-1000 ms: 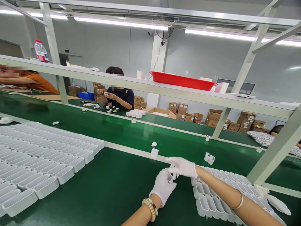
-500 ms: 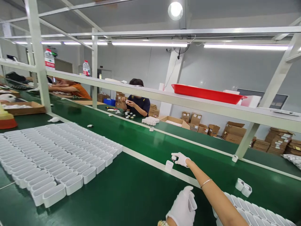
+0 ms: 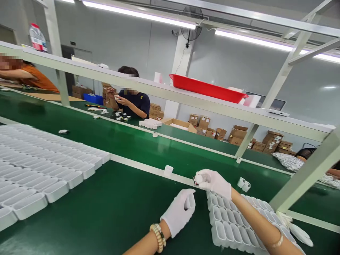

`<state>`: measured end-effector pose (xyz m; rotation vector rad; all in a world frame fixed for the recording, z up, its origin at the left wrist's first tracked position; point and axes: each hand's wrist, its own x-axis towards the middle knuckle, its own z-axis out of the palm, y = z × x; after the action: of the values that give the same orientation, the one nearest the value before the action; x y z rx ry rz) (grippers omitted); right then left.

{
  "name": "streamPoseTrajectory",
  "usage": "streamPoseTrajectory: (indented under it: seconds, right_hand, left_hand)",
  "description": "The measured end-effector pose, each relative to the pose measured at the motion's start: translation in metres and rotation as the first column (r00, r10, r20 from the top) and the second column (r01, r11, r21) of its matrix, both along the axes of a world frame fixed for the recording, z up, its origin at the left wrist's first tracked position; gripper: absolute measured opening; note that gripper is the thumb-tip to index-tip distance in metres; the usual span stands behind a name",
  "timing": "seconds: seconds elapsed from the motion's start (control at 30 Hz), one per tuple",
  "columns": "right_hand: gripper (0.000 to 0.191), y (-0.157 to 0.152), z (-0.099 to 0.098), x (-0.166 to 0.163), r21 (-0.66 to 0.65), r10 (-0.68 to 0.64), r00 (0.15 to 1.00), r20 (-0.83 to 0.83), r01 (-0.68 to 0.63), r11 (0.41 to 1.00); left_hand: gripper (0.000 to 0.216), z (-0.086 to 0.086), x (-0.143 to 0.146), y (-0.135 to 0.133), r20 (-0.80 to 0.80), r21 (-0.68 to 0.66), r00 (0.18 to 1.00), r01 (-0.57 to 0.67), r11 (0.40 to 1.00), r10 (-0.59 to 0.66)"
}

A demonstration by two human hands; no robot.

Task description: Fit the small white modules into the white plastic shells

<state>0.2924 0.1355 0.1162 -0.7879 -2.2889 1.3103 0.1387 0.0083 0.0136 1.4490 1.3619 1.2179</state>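
Hands apart: left hand [image 3: 178,213] tight around white casing [image 3: 190,200], right hand [image 3: 214,182] tight around small white part [image 3: 199,178].

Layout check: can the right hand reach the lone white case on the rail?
Probably yes: right hand sits near the lone case, nothing between, though its grip holds a small part.

- A casing [image 3: 190,200] sits in the left hand [image 3: 179,214]; the right hand [image 3: 215,182], with a small part [image 3: 197,179] in it, lies at its one o'clock.
- Casing cluster [image 3: 228,226] lies under the right forearm, at three o'clock.
- Casing rows [image 3: 39,166] spread at nine o'clock.
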Motion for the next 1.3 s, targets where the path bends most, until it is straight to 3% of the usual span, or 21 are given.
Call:
streamPoseTrajectory:
  seconds: [0.13, 0.27, 0.43, 0.83, 1.3]
  right_hand:
    - [0.025, -0.061, -0.005, 0.032, 0.101, -0.076, 0.997, 0.033, 0.072, 0.992]
    - [0.029, -0.086, -0.017, 0.034, 0.307, -0.160, 0.964, 0.213, 0.089, 0.948]
    - [0.034, -0.090, -0.019, 0.029, 0.338, -0.182, 0.953, 0.242, 0.093, 0.937]
    - [0.036, -0.103, -0.009, 0.023, 0.251, -0.209, 0.925, 0.316, 0.131, 0.959]
    - [0.017, -0.107, -0.024, 0.022, 0.285, -0.258, 0.931, 0.257, 0.181, 0.941]
  left_hand:
    - [0.049, -0.003, 0.003, -0.001, -0.110, 0.144, 0.993, -0.031, 0.989, 0.047]
    - [0.049, -0.003, 0.002, -0.002, -0.218, 0.279, 0.972, -0.029, 0.960, 0.093]
    - [0.050, -0.002, 0.002, -0.003, -0.273, 0.318, 0.955, -0.027, 0.948, 0.119]
    - [0.038, -0.002, 0.000, -0.003, -0.304, 0.331, 0.940, -0.051, 0.942, 0.158]
    - [0.026, 0.010, 0.003, -0.004, -0.360, 0.322, 0.913, -0.071, 0.944, 0.191]
